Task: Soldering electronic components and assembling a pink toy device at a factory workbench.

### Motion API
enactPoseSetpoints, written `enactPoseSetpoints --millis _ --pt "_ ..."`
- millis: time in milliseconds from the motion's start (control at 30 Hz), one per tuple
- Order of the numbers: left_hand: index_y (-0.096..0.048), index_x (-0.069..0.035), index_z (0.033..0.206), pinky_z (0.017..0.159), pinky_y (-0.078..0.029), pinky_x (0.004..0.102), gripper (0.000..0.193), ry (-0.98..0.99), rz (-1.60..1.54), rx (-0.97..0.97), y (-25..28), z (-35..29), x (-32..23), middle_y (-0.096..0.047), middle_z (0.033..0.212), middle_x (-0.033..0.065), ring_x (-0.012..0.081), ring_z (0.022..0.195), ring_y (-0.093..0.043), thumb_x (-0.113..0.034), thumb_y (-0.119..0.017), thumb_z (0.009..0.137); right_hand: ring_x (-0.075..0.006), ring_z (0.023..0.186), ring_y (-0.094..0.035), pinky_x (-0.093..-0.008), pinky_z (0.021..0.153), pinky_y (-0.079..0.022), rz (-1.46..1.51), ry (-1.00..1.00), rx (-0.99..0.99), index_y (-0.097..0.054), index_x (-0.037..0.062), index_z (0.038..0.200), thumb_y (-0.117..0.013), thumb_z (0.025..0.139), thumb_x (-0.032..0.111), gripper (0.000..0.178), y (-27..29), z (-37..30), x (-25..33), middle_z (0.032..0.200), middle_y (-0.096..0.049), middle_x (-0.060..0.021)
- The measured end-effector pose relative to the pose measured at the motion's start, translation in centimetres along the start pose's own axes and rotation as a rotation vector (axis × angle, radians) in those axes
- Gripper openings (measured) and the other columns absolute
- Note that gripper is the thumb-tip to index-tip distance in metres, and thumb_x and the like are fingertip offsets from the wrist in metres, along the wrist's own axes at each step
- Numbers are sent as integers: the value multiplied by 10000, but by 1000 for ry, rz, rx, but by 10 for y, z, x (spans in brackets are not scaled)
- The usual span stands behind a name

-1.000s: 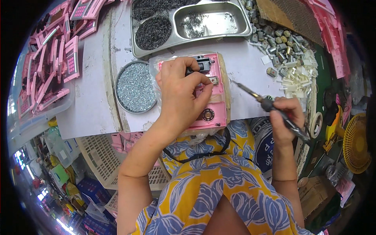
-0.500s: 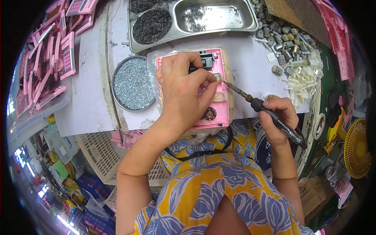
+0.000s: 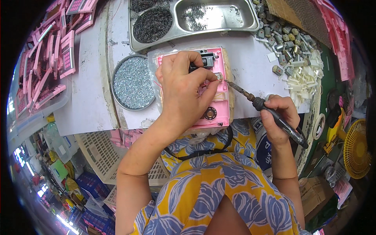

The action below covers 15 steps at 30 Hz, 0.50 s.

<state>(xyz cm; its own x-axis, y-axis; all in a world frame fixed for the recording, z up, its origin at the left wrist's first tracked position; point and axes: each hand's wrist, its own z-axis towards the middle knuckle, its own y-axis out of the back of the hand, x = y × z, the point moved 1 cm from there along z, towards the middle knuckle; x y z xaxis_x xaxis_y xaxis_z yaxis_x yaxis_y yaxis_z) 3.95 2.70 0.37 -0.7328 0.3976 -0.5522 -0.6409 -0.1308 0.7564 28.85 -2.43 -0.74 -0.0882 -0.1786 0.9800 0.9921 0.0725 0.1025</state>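
A pink plastic housing [image 3: 219, 117] lies open in front of me, with a black box-shaped part [image 3: 208, 59] near its far end and a small round speaker-like part [image 3: 210, 113] near its close end. My left hand [image 3: 182, 82] rests over its left half. Thumb and forefinger are pinched together on a thin reddish wire [image 3: 204, 83], partly hidden by the fingers. In my right hand [image 3: 280, 117] is a black-handled soldering iron [image 3: 270, 111]. Its tip points left at the housing's right side, slightly apart from the pinching fingers.
A round dish of small screws [image 3: 134, 83] stands left of the housing. Behind is a metal tray [image 3: 219, 29] with dark springs. Small motors [image 3: 288, 43] and white plastic pieces [image 3: 301, 84] are heaped at right. Pink casings [image 3: 47, 64] pile up at far left; a yellow fan [image 3: 357, 148] stands right.
The soldering iron's tip has drawn back slightly to the right from the pinched fingertips. My left hand stays almost still.
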Motion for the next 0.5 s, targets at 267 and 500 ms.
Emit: enactPoseSetpoints --millis 267,500 --pt "-744 -122 809 878 -342 407 151 -11 28 -25 -4 -1 0 -550 1018 45 269 994 -490 -151 -837 694 -70 657 -513 -232 599 -395 -20 43 16 -633 11 1007 -778 840 53 225 -4 2 -2 807 -635 -41" --pt "-737 -123 797 874 -326 410 140 -23 47 -40 -5 -2 -1 -554 1007 38 263 988 -490 -160 -829 697 -113 501 -443 -268 478 -330 -252 431 129 -647 8 963 -795 791 43 229 -2 14 -3 648 -558 -33"
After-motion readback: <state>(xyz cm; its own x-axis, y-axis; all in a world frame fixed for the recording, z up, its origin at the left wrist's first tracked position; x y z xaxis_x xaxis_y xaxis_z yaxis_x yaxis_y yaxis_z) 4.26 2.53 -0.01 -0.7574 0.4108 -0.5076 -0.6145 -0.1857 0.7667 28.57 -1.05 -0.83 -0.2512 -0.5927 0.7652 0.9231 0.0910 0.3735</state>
